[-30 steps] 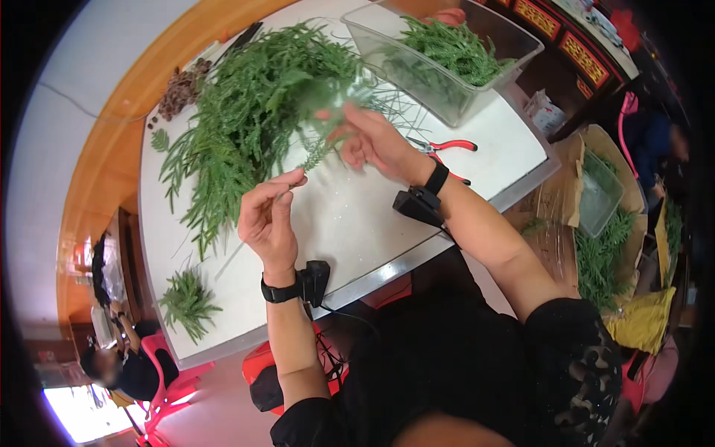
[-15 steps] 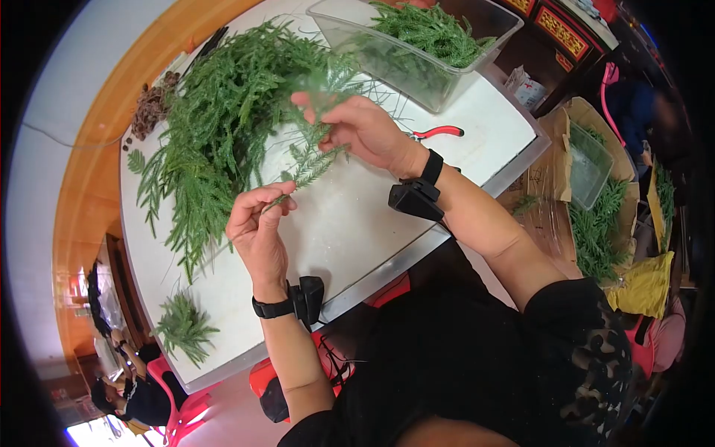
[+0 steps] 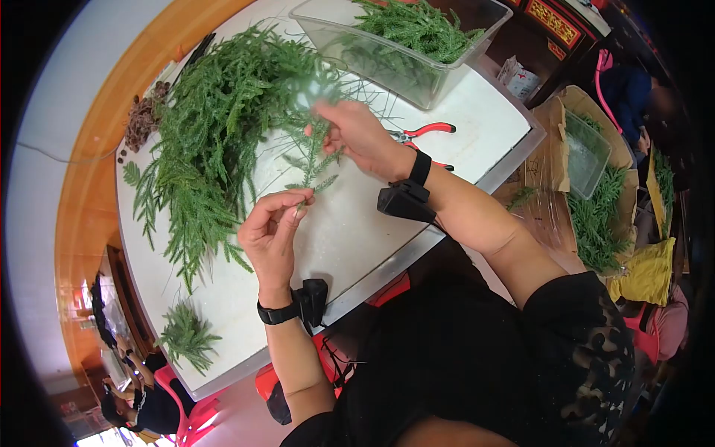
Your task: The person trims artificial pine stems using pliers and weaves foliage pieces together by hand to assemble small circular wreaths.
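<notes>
Between my hands stands a green artificial-looking needle sprig (image 3: 310, 165), its side shoots spreading. My left hand (image 3: 269, 237) pinches the stem at its lower end between thumb and fingertips. Higher up, my right hand (image 3: 365, 141) has its fingers curled at the upper part of the sprig; its fingertips are partly hidden and the tip there is blurred. A large heap of green sprigs (image 3: 212, 112) lies just beyond and to the left of both hands. Red-handled pliers (image 3: 430, 129) rest on the white table (image 3: 350, 220), partly covered by my right wrist.
A clear plastic bin (image 3: 439, 88) with sprigs stands at the back. A small sprig bunch (image 3: 186, 335) lies front left, brown cones (image 3: 140, 127) far left. On the right is a cardboard box (image 3: 547, 153) with more greenery. Other people sit at lower left and far right.
My left hand has moved right and a little closer to my right hand. The sprig, slanted before, now stands more upright. More of the pliers shows behind my right hand.
</notes>
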The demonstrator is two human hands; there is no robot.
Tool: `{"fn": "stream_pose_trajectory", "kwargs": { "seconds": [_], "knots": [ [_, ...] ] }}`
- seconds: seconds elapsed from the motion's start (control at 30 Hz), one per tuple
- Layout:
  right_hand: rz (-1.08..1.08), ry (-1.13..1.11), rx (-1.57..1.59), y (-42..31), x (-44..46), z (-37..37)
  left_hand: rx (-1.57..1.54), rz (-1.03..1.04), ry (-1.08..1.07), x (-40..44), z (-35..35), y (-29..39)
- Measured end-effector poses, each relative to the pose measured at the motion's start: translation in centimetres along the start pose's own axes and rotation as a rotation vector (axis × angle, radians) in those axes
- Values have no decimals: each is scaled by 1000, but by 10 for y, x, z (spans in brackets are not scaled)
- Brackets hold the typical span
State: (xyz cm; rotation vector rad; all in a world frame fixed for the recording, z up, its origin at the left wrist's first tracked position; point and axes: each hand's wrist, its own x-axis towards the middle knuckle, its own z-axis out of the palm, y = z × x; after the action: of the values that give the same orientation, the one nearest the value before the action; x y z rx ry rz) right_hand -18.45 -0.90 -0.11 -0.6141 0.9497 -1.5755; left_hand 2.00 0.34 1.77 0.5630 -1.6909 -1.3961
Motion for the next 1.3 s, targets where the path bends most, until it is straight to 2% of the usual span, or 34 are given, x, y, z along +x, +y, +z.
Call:
{"fn": "stream_pose_trajectory", "kwargs": {
  "seconds": [0.33, 0.43, 0.47, 0.6, 0.73, 0.87, 1.0, 1.1, 1.3],
  "knots": [
    [26, 11, -129, 4, 5, -1, -5, -11, 82, 1, 2, 2],
    [-65, 36, 136, 2, 4, 0, -64, -3, 75, 1, -1, -3],
    [-64, 35, 138, 2, 4, 1, -62, -4, 76, 1, -2, -4],
    [-125, -8, 163, 3, 3, 5, 39, 25, -31, 1, -7, -10],
    [-125, -63, 26, 9, 4, 3, 136, 9, -68, 2, -9, -15],
    [-114, -93, -100, 6, 0, 2, -43, -47, -8, 2, 1, -6],
    [-102, -99, -94, -1, -5, 8, -185, 28, 91, 3, 5, -6],
    [-110, -164, -58, 0, -13, 20, -292, -58, -1, 1, 1, -6],
    [-11, -134, -176, 14, -9, 16, -298, -72, -138, 0, -1, -14]
  ]
}}
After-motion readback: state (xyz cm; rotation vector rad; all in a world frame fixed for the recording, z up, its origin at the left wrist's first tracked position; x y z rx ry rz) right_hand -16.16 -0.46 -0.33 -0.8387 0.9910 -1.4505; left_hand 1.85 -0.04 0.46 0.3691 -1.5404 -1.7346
